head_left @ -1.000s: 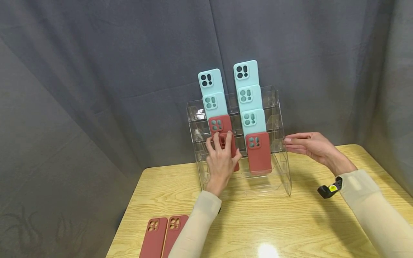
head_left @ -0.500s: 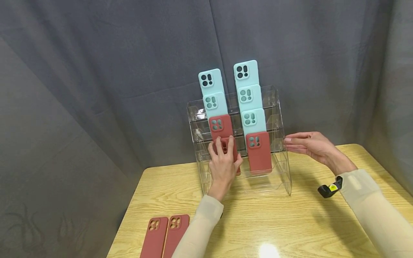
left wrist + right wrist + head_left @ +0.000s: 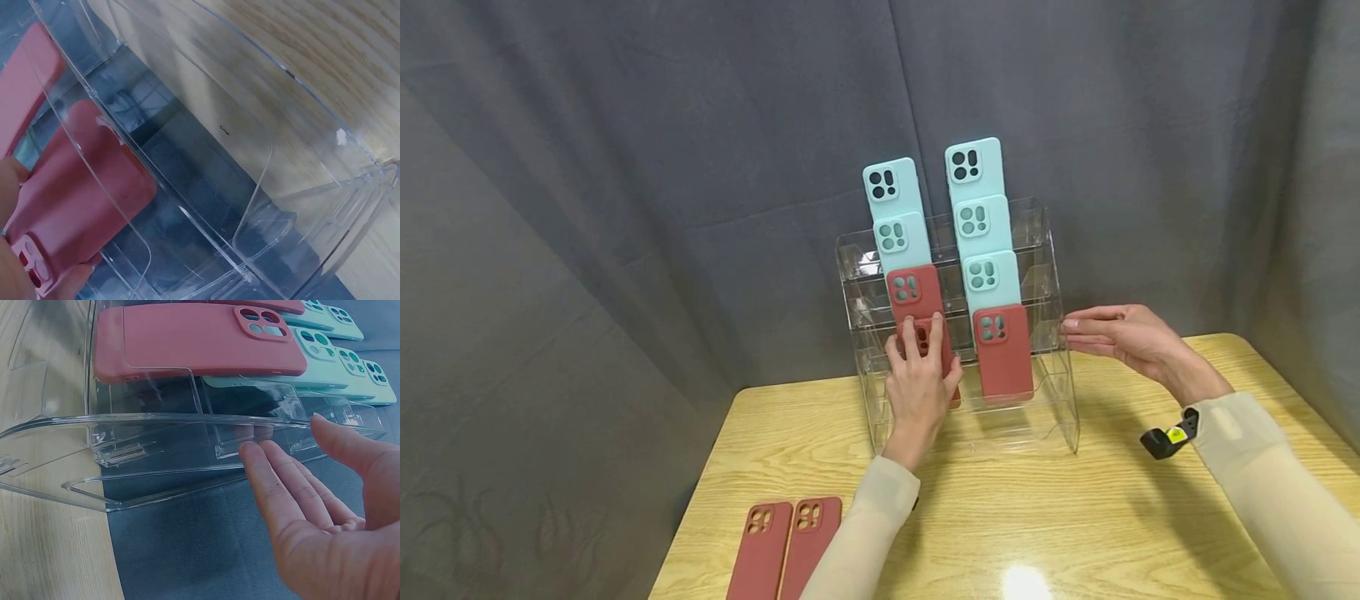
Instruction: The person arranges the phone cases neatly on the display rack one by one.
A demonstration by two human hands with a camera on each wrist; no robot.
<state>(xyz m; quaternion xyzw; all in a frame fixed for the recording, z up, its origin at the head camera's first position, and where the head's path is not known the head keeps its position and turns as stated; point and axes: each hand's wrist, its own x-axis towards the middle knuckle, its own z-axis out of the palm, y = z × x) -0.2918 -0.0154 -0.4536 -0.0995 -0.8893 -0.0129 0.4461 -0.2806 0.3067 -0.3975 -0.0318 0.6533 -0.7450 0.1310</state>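
Note:
My left hand grips a red phone case by its edges, its fingertips near the camera cutouts at the top. That case leans in the left column of a clear acrylic stepped rack, its lower end behind a clear front lip. Above it stands another red phone case, then mint cases. My right hand has its fingers straight, with the fingertips at the rack's right side panel. Close by, in the right column, a red phone case stands in front of several mint cases.
Two more red phone cases lie side by side on the wooden table, front left, partly behind the left forearm. Grey curtain hangs behind the table and at both sides. A black wrist strap hangs at the right cuff.
Over the last second my left hand and the red phone case in it have shifted slightly down and right into the rack. My right hand stays at the rack's side.

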